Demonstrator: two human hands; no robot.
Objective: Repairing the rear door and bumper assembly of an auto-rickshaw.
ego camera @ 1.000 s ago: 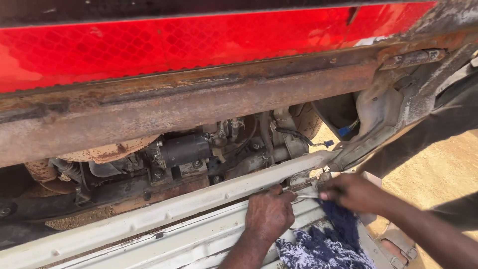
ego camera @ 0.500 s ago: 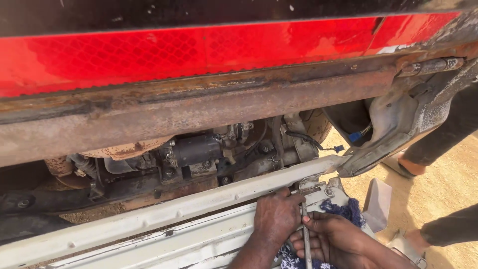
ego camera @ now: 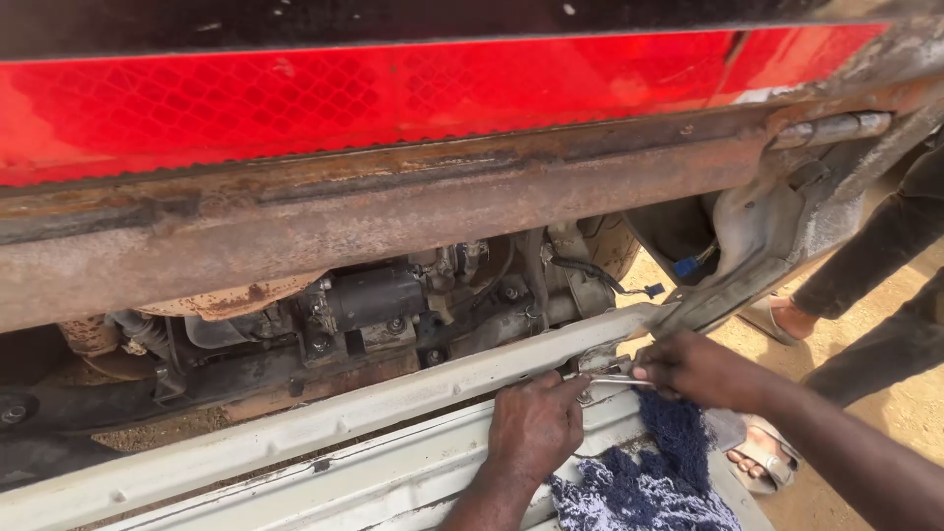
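**A:** Where are your hands just now, measured off the white panel?

**B:** Your left hand lies palm-down on the white panel, near its upper edge, fingers curled and the fingertips pointing up toward the metal tool. Whether it grips anything I cannot tell; it looks to be pressing or steadying there. Your right hand comes in from the right, just above that same edge, closed round the handle end of the tool.

**A:** And the tool itself?

**B:** It is a silvery, plier-like piece sitting right at the panel's upper edge, between your two hands. Its head touches the panel rim close to your left fingertips. The exact kind of tool is too small to make out.

**A:** What else lies around the panel?

**B:** A dark blue cloth is bunched on the panel, under your right wrist and just beside your left forearm. Above the panel you see the engine parts in the dark gap, then the rusty beam running across, and above that the red reflective strip. Off the panel's right end, another person's sandalled foot stands on the sandy ground.
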